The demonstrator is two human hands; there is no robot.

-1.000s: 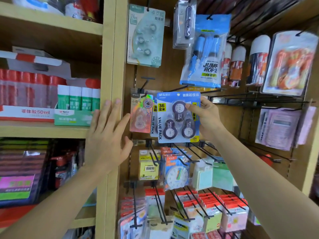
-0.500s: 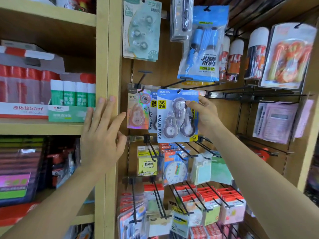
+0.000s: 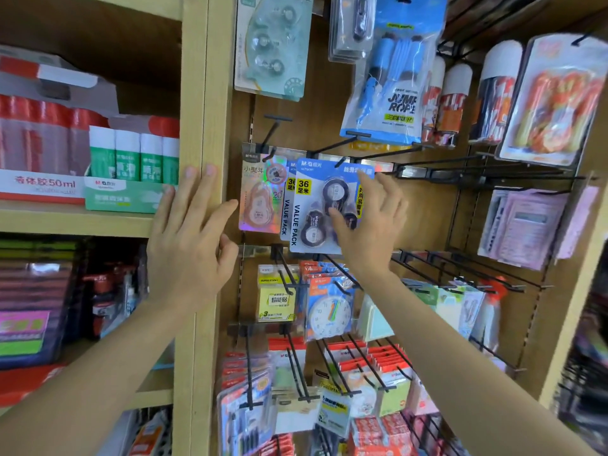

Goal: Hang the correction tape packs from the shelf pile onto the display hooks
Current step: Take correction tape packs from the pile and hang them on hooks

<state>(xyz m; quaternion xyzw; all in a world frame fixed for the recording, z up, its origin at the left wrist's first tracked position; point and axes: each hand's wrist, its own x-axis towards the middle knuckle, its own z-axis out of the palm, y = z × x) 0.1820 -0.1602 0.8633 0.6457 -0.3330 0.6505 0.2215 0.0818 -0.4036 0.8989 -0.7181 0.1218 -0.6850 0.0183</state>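
Right hand [image 3: 371, 225] has let go of pack edge; fingers now spread loose, thumb by blister. Blue correction tape pack [image 3: 312, 205] hangs on wire hook [image 3: 332, 145], beside pink holographic pack [image 3: 260, 195]. Left hand [image 3: 187, 238] flat on wooden upright [image 3: 210, 93], fingers straight. This pack looks hung (shelf pile unseen, remainder unknown). Glossy card, clear blister, three round dispensers.

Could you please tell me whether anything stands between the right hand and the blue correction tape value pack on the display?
Nothing visible does. The right hand is directly in front of the blue value pack, fingers spread over its lower right part; whether they touch it cannot be told.
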